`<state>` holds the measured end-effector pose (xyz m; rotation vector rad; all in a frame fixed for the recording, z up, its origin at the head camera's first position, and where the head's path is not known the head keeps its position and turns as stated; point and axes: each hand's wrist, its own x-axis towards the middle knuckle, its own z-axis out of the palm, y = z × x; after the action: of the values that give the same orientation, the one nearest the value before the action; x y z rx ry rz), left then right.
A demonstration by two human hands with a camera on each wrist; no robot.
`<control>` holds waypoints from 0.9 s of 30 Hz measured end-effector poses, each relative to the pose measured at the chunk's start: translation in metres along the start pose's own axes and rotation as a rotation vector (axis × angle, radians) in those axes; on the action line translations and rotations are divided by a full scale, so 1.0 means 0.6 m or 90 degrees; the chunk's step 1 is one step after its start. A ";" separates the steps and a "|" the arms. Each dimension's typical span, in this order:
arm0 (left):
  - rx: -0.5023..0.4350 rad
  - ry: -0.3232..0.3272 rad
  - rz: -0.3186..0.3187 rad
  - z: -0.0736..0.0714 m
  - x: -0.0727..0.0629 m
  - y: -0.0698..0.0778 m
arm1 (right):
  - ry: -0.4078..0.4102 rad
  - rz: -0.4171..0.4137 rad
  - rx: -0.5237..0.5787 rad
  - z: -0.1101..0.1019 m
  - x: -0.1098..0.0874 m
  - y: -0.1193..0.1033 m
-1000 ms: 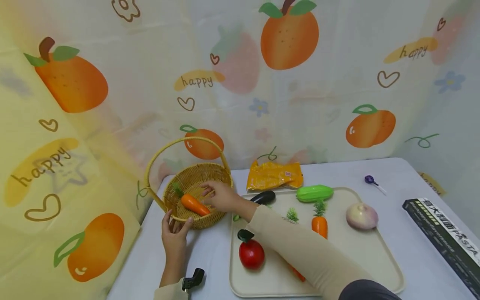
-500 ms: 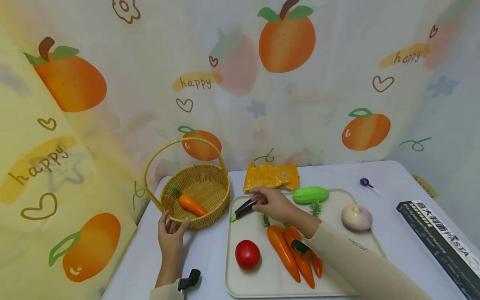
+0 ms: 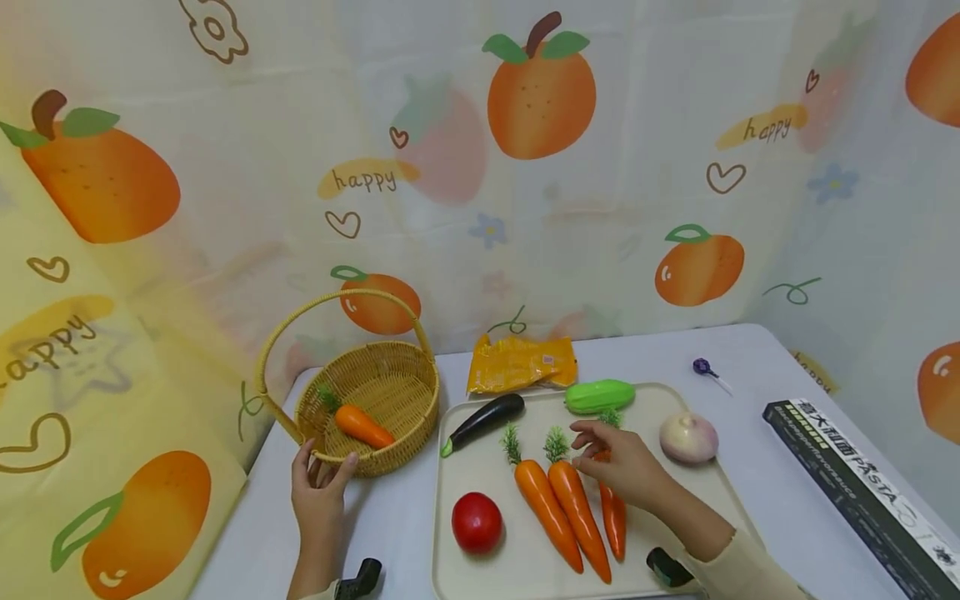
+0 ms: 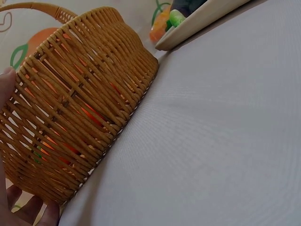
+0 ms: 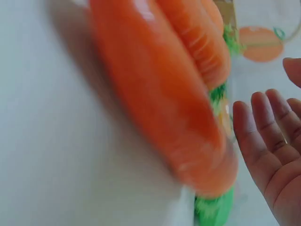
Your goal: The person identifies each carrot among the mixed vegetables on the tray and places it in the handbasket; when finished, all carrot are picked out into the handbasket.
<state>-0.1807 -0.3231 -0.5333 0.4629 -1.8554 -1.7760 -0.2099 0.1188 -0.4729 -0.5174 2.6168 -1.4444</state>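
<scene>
My left hand (image 3: 318, 492) holds the near side of a yellow wicker basket (image 3: 416, 437), thumb and fingers spread against its wall. One orange carrot (image 3: 363, 427) with a green top lies inside; the left wrist view shows orange through the weave of the basket (image 4: 80, 99). My right hand (image 3: 626, 467), fingers loosely bent and holding nothing, hovers over the rightmost carrot (image 3: 615, 521) on the cream tray (image 3: 525, 579). Two more carrots lie beside it, the middle carrot (image 3: 577, 508) and the left carrot (image 3: 546, 512). In the right wrist view, my right hand (image 5: 277, 146) is apart from a carrot (image 5: 155, 89).
Also on the tray are a red tomato-like fruit (image 3: 477, 522), an eggplant (image 3: 491, 418), a light green vegetable (image 3: 600, 396) and an onion (image 3: 688, 437). Behind it lies an orange packet (image 3: 521, 365). A lollipop (image 3: 702, 367) and a pasta box (image 3: 847, 492) lie to the right.
My right hand has left the basket, passed over the eggplant and moved right to the carrots. The left hand has stayed at the basket. The head view has shifted slightly right.
</scene>
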 end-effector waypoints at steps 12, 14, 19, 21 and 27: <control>0.008 0.006 -0.004 0.000 0.000 0.003 | 0.102 0.027 -0.034 -0.031 -0.066 0.037; 0.006 0.004 -0.001 0.001 0.001 0.004 | 0.109 0.047 -0.051 -0.034 -0.065 0.039; 0.005 0.006 -0.001 -0.002 0.004 0.004 | 0.084 0.118 -0.058 -0.026 -0.051 0.044; 0.007 0.010 -0.002 -0.003 0.004 0.002 | 0.059 0.135 -0.070 -0.021 -0.047 0.045; 0.018 0.009 -0.006 -0.001 0.002 0.000 | 0.010 0.176 -0.143 -0.012 -0.043 0.045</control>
<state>-0.1812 -0.3240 -0.5332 0.4950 -1.8732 -1.7505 -0.1941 0.1466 -0.4937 -0.1528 2.7441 -1.0850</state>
